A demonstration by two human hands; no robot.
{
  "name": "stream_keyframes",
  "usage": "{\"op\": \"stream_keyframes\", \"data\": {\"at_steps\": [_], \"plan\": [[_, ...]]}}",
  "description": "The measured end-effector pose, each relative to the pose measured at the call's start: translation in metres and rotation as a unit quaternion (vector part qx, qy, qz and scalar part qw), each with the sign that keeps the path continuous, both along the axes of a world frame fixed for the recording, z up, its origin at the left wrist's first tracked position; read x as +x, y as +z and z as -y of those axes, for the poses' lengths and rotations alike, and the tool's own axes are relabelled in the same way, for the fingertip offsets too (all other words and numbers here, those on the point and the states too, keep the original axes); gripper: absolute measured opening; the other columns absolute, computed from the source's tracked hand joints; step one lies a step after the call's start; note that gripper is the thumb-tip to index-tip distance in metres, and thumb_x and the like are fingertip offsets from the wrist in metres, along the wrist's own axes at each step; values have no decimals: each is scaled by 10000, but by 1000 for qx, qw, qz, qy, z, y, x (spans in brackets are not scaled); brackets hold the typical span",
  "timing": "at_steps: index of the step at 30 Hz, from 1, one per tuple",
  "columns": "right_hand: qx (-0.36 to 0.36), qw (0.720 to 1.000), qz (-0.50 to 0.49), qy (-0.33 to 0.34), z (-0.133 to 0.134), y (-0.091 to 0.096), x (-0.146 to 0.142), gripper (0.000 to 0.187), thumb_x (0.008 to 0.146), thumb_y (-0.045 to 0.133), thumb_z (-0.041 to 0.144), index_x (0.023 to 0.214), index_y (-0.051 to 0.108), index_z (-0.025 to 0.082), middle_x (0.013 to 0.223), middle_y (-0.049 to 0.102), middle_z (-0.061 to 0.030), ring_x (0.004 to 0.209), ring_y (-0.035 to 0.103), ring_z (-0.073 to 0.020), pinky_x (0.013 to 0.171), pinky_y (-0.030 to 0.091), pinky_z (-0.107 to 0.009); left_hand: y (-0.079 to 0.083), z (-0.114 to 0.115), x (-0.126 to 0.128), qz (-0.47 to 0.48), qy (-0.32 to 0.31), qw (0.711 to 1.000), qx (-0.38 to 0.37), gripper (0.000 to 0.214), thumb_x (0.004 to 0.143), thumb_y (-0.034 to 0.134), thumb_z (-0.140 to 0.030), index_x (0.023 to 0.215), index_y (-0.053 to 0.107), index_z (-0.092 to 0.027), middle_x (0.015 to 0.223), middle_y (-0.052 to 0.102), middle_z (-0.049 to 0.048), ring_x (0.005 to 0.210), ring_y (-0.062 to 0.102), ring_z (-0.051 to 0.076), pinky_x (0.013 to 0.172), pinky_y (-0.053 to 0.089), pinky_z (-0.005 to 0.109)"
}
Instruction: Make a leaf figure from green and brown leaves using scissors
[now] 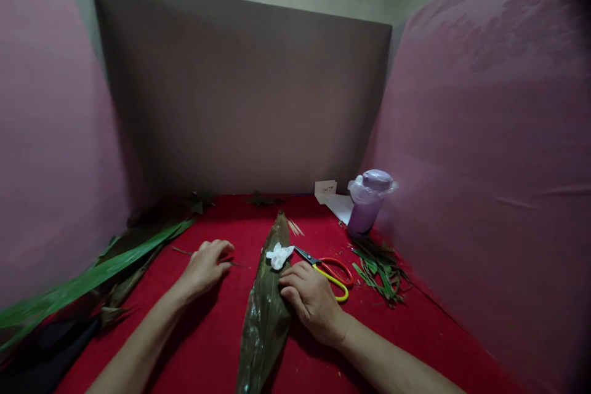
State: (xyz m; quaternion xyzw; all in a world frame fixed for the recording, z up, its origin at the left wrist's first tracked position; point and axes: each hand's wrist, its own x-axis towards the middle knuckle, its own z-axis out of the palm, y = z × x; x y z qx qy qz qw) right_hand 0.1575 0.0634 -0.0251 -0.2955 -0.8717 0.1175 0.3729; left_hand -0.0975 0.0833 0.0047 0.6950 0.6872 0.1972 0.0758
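A long, broad, dark green leaf (265, 311) with a glossy, wet-looking surface lies lengthwise on the red cloth before me. On its upper part sits a crumpled white tissue (279, 256). My right hand (314, 298) presses on the leaf's right edge just below the tissue, fingers curled and close together. Left of the leaf, my left hand (207, 268) is closed around a thin brown stem (181, 251), whose ends stick out on both sides. Scissors (330, 271) with one red and one yellow handle lie beyond my right hand, blades slightly apart or closed, I cannot tell.
Several toothpicks (296, 228) lie near the leaf's tip. Cut green leaf strips (381, 274) are heaped at right, below a purple container (367, 206) with a plastic bag. White cards (325, 191) stand behind. Long green leaves (106, 268) lie at left. Panels enclose three sides.
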Motion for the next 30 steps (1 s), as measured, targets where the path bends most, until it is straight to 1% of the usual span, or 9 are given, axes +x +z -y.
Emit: {"op": "stream_keyframes", "data": {"at_steps": [2, 5, 8, 13, 18, 21, 24, 27, 30], "plan": [[3, 1000, -2, 3, 1, 1, 0, 389, 946, 308, 390, 891, 624, 168, 874, 630, -73, 826, 516, -197, 743, 419, -345, -3, -3, -8, -8, -21, 1000, -9, 70, 697, 580, -173, 723, 597, -235, 860, 616, 20, 850, 520, 206, 704, 358, 290], [7, 1000, -1, 7, 1, 2, -1, 369, 946, 316, 377, 904, 618, 169, 871, 626, -70, 829, 515, -195, 739, 420, -342, -9, -4, -8, -12, -52, 999, -8, 158, 725, 504, -107, 612, 525, -216, 755, 573, 14, 762, 514, 173, 674, 355, 261], [10, 1000, -1, 15, 1, 2, 0, 345, 946, 326, 358, 906, 614, 172, 871, 620, -67, 833, 517, -190, 742, 420, -337, -12, -4, -6, -9, -51, 999, 14, 189, 735, 433, -58, 641, 475, -217, 719, 546, 11, 711, 503, 164, 644, 353, 254], [18, 999, -25, 18, 5, 3, 1, 277, 936, 365, 298, 893, 609, 174, 872, 625, -64, 821, 522, -183, 747, 414, -331, -10, -4, -10, 1, 13, 997, 76, 134, 833, 361, -155, 752, 445, -220, 740, 534, 31, 696, 505, 182, 642, 362, 281], [3, 999, 21, -50, -2, 31, -20, 205, 907, 447, 246, 799, 611, 186, 812, 638, -33, 793, 535, -162, 724, 412, -285, -15, -5, -4, -2, 29, 995, 93, 113, 820, 414, -146, 768, 488, -213, 793, 587, 46, 767, 548, 181, 682, 376, 271], [5, 992, 89, -85, -26, 55, -52, 145, 873, 495, 223, 839, 635, 209, 858, 658, -13, 842, 549, -154, 754, 409, -259, -21, -4, 5, -19, 26, 995, 92, 133, 811, 436, -130, 756, 530, -207, 792, 607, 51, 798, 547, 188, 711, 375, 278], [0, 989, 117, -95, -65, 69, -95, 158, 830, 521, 171, 907, 648, 224, 944, 658, -10, 942, 547, -160, 824, 396, -257, -24, -4, 11, -34, 27, 995, 91, 148, 813, 436, -127, 755, 551, -201, 791, 611, 56, 803, 535, 197, 717, 370, 291], [-24, 980, 167, -104, -110, 70, -143, 162, 866, 495, 202, 911, 649, 224, 966, 648, -16, 942, 566, -171, 809, 431, -286, -26, -3, 12, -46, 35, 994, 89, 189, 804, 413, -81, 750, 553, -196, 788, 600, 64, 800, 526, 200, 717, 360, 300], [-50, 967, 220, -119, -148, 63, -187, 211, 891, 509, 296, 1037, 575, 158, 1051, 590, -60, 904, 583, -178, 781, 481, -364, -27, -2, 11, -56, 35, 994, 88, 195, 798, 414, -74, 741, 551, -201, 788, 593, 58, 808, 514, 202, 728, 354, 304]]}}
